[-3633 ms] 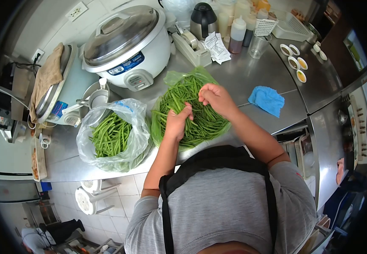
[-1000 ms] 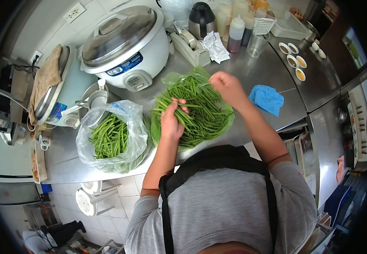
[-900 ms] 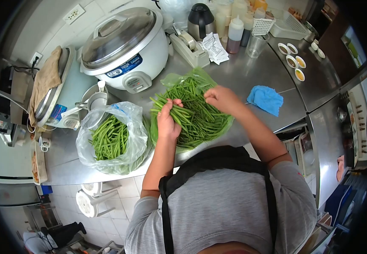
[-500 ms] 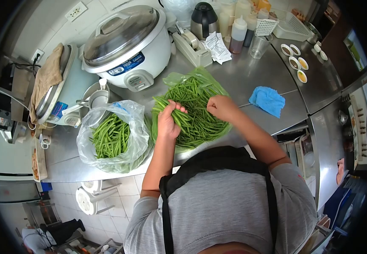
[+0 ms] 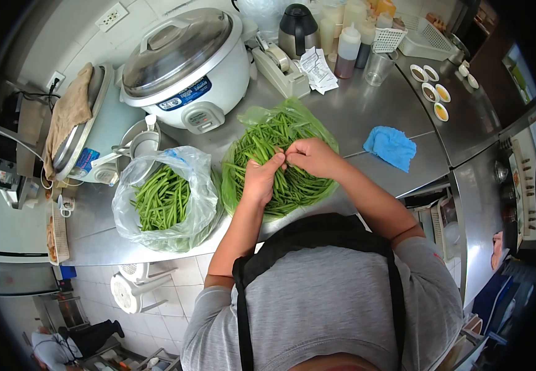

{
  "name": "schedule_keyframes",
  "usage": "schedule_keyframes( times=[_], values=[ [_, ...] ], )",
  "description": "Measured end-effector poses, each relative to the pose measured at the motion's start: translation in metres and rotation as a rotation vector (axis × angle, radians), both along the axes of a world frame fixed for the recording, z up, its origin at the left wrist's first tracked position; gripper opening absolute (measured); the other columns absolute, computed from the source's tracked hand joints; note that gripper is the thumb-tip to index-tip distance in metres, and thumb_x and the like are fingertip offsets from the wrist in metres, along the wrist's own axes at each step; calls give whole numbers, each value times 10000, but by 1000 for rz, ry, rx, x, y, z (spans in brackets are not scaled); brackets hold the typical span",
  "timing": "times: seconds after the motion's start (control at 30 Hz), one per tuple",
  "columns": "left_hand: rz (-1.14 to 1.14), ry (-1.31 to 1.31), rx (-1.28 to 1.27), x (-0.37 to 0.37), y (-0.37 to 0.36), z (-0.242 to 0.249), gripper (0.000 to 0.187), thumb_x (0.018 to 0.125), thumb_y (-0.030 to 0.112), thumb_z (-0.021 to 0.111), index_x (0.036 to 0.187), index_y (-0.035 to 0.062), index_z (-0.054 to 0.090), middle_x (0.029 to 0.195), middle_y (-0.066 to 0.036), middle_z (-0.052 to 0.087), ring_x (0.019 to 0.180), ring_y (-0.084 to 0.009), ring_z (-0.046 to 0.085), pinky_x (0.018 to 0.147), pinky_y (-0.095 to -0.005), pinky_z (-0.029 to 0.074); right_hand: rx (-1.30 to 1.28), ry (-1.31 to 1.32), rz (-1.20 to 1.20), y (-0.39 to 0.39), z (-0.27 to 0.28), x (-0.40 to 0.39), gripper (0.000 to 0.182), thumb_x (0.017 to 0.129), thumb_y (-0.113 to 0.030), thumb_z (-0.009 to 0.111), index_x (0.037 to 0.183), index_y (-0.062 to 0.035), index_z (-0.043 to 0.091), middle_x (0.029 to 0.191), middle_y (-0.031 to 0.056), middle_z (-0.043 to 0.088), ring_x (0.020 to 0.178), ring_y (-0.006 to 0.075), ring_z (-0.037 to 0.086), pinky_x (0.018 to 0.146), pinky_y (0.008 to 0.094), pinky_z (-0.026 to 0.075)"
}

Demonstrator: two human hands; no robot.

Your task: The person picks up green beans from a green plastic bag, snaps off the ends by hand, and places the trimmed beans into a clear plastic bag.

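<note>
A pile of green beans (image 5: pixel 261 139) lies on an open green plastic bag (image 5: pixel 308 117) on the steel counter. My left hand (image 5: pixel 260 179) rests on the pile, gripping a bunch of beans. My right hand (image 5: pixel 310 157) meets it from the right, fingers pinching beans at the left hand's fingertips. To the left, a clear plastic bag (image 5: pixel 184 157) holds more green beans (image 5: pixel 159 198).
A large rice cooker (image 5: pixel 184 65) stands behind the beans, a second cooker with a brown cloth (image 5: pixel 70 111) to its left. A blue rag (image 5: pixel 390 147) lies right of the pile. Tape dispenser (image 5: pixel 278 65), bottles (image 5: pixel 346 49) and small sauce dishes (image 5: pixel 432 93) sit further back.
My right hand came back from above the pile's far right and joined my left hand over the beans. My left hand shifted slightly right with its bunch.
</note>
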State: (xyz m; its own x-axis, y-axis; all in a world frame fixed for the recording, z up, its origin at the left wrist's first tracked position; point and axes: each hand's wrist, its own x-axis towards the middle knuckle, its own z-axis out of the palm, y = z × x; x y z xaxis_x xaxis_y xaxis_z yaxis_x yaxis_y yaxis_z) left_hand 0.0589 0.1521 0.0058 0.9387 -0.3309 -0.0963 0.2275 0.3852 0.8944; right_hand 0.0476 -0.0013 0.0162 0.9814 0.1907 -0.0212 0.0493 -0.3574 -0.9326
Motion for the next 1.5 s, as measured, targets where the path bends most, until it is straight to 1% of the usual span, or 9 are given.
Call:
schedule_keyframes(
  times=[0.2, 0.43, 0.63, 0.73, 1.03, 1.13, 1.33, 1.43, 1.5],
  values=[
    [138, -48, -7, 6, 6, 4, 93, 766, 81, 569, 831, 33, 523, 674, -34, 528, 610, -108, 498, 551, -220, 405, -66, -8, 0, -7, -16, -4, 219, 760, -200, 538, 859, -13, 596, 732, 93, 613, 647, 170, 575, 591, 278, 436],
    [186, -49, -140, 6, 4, 12, 63, 791, 15, 497, 853, 9, 502, 825, -94, 567, 718, -154, 536, 640, -270, 415, -165, 52, 78, -4, -5, -6, 209, 807, -170, 456, 861, -18, 588, 740, 81, 612, 658, 170, 575, 610, 271, 441],
    [187, -72, -168, 9, 6, 11, 64, 805, 23, 479, 868, 15, 487, 880, -123, 569, 778, -176, 550, 666, -286, 428, 93, 229, 57, 1, -9, -4, 212, 816, -164, 448, 923, -6, 540, 728, 66, 590, 643, 135, 551, 604, 266, 440],
    [170, -47, -214, 8, 5, 12, 66, 809, 32, 481, 874, 19, 479, 892, -128, 566, 780, -181, 551, 678, -292, 434, 76, 88, -31, 4, -19, -4, 220, 817, -167, 453, 941, 3, 517, 741, 66, 579, 646, 116, 542, 591, 250, 438],
    [196, -79, -242, 9, 4, 12, 67, 812, 33, 477, 877, 25, 468, 901, -135, 556, 808, -191, 538, 694, -296, 431, 305, 218, 104, 6, -13, -5, 146, 829, -112, 437, 910, -1, 488, 722, 22, 516, 630, 84, 489, 571, 219, 421],
    [202, -83, -234, 8, 3, 12, 70, 808, 28, 477, 876, 24, 463, 897, -137, 557, 803, -192, 538, 697, -296, 429, 258, 175, 64, 9, -14, -4, 134, 832, -108, 435, 893, -5, 496, 705, 19, 516, 625, 82, 488, 570, 221, 420],
    [128, -37, -222, 0, -1, 11, 77, 796, 33, 489, 869, 23, 466, 791, -110, 562, 742, -187, 544, 676, -294, 433, -117, -261, -179, 11, -17, -4, 167, 797, -144, 438, 790, -6, 531, 634, 77, 550, 579, 155, 522, 546, 294, 418],
    [85, -75, -139, -4, -3, 4, 79, 796, 63, 503, 862, 29, 477, 726, -85, 546, 686, -182, 542, 632, -292, 440, -235, -197, -195, 14, -6, -9, 179, 790, -151, 414, 758, -12, 523, 606, 64, 531, 559, 139, 508, 530, 279, 410],
    [71, -82, -97, -3, -2, 2, 81, 797, 68, 503, 863, 28, 480, 694, -71, 535, 640, -168, 531, 597, -279, 437, 109, 51, -172, 17, -18, -8, 181, 785, -150, 400, 739, -16, 513, 593, 48, 515, 536, 125, 492, 514, 271, 402]
  ],
)
